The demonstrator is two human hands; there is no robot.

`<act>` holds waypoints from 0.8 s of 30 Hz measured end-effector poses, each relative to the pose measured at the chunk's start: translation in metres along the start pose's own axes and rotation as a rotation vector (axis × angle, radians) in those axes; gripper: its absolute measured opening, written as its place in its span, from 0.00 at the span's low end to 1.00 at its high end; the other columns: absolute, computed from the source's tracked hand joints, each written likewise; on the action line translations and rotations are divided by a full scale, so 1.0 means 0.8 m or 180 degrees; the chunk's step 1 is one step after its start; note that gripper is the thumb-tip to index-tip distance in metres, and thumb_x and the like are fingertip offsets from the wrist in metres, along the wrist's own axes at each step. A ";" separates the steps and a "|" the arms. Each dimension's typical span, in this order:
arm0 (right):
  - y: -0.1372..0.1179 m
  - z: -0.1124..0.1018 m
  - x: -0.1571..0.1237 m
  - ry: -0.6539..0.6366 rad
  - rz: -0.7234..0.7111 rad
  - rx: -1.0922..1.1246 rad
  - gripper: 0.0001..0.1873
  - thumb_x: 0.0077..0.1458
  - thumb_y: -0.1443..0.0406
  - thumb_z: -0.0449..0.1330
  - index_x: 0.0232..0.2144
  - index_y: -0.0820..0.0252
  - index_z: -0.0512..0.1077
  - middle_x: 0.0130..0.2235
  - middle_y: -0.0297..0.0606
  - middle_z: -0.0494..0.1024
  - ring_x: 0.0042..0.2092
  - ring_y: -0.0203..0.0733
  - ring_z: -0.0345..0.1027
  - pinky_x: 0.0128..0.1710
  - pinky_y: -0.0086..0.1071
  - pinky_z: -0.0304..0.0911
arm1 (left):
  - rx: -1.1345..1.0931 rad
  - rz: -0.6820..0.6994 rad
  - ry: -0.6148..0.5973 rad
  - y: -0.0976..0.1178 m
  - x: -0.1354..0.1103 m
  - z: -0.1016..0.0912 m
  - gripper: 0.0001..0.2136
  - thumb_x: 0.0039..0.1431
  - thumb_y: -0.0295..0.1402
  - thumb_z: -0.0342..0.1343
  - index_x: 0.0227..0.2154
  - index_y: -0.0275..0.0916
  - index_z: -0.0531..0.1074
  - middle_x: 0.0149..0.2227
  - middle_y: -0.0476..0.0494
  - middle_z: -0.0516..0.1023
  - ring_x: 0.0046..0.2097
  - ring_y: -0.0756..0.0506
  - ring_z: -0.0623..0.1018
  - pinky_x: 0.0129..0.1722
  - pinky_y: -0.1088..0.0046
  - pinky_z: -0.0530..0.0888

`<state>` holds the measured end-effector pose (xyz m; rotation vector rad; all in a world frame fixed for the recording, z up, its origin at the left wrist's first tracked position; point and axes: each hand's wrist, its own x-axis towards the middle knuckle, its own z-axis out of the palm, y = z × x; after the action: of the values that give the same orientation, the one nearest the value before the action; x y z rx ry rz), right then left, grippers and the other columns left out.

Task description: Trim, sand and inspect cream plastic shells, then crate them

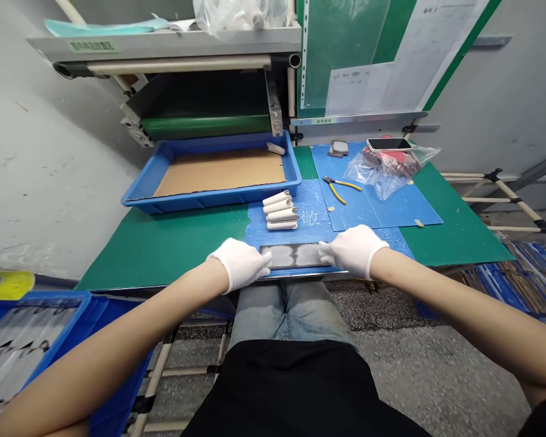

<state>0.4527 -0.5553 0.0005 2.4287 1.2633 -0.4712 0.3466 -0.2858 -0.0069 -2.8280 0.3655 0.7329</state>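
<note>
Two gloved hands: left hand [242, 263] and right hand [355, 250] each grip one end of the pad, likely keeping it steady.
Grey rectangular pad [295, 255]: at the surface's [177, 249] near edge, apparently for easy reach.
Four white curved pieces [282, 215]: just beyond it, probably kept handy.
Blue tray [209, 199]: surface's far-left corner.

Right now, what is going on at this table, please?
A white-gloved person holds a grey board at the near edge of the table, left grip on one end, right grip on the other. Just beyond lies a row of pale tube-like pieces. A blue tray stands farther back to the left, and pliers lie to the right.
</note>
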 end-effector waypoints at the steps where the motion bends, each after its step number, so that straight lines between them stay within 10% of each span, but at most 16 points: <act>1: 0.008 0.003 -0.004 0.0119 0.0111 0.0067 0.26 0.71 0.47 0.50 0.56 0.51 0.78 0.39 0.50 0.85 0.40 0.58 0.81 0.37 0.42 0.65 | -0.0009 -0.0090 0.0129 -0.001 -0.006 -0.002 0.21 0.71 0.50 0.45 0.55 0.48 0.75 0.37 0.33 0.85 0.37 0.33 0.83 0.37 0.61 0.73; 5: 0.023 0.025 -0.004 0.1276 0.0551 0.1614 0.29 0.65 0.38 0.53 0.55 0.43 0.77 0.42 0.38 0.85 0.40 0.50 0.78 0.39 0.39 0.65 | -0.0657 -0.0587 0.1119 0.000 -0.015 0.002 0.22 0.71 0.55 0.45 0.58 0.53 0.72 0.39 0.40 0.85 0.38 0.37 0.83 0.39 0.65 0.72; 9: -0.010 0.051 0.015 0.1732 0.0284 0.4399 0.33 0.66 0.36 0.48 0.42 0.56 0.76 0.29 0.33 0.75 0.26 0.38 0.66 0.27 0.33 0.61 | -0.3869 -0.0637 0.2195 0.023 -0.001 0.021 0.24 0.70 0.59 0.44 0.41 0.43 0.72 0.26 0.48 0.75 0.24 0.48 0.73 0.27 0.74 0.67; 14: -0.072 0.065 0.043 0.0561 -0.0315 0.7296 0.32 0.70 0.38 0.40 0.41 0.56 0.67 0.23 0.23 0.62 0.16 0.29 0.40 0.16 0.27 0.47 | -0.8014 0.0476 0.0893 0.071 0.023 0.031 0.27 0.74 0.57 0.31 0.37 0.41 0.65 0.19 0.58 0.62 0.12 0.55 0.53 0.15 0.77 0.54; 18: -0.085 0.077 0.056 -0.0445 -0.0741 0.8661 0.30 0.72 0.41 0.42 0.39 0.58 0.67 0.21 0.21 0.61 0.14 0.27 0.38 0.15 0.23 0.46 | -0.8875 0.0725 -0.0050 0.092 0.035 0.039 0.27 0.77 0.52 0.30 0.37 0.39 0.68 0.20 0.55 0.65 0.12 0.56 0.57 0.15 0.79 0.55; 24: -0.088 0.094 0.065 -0.0765 -0.0713 0.9291 0.31 0.76 0.46 0.37 0.39 0.60 0.69 0.21 0.23 0.65 0.14 0.26 0.39 0.14 0.22 0.47 | -0.9231 0.0878 -0.0511 0.097 0.055 0.057 0.30 0.77 0.50 0.28 0.38 0.36 0.71 0.21 0.52 0.68 0.12 0.55 0.58 0.16 0.79 0.58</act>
<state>0.4132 -0.5153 -0.1006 -0.4684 0.1472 1.1612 0.3409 -0.3564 -0.0780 0.3642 0.2980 -0.4298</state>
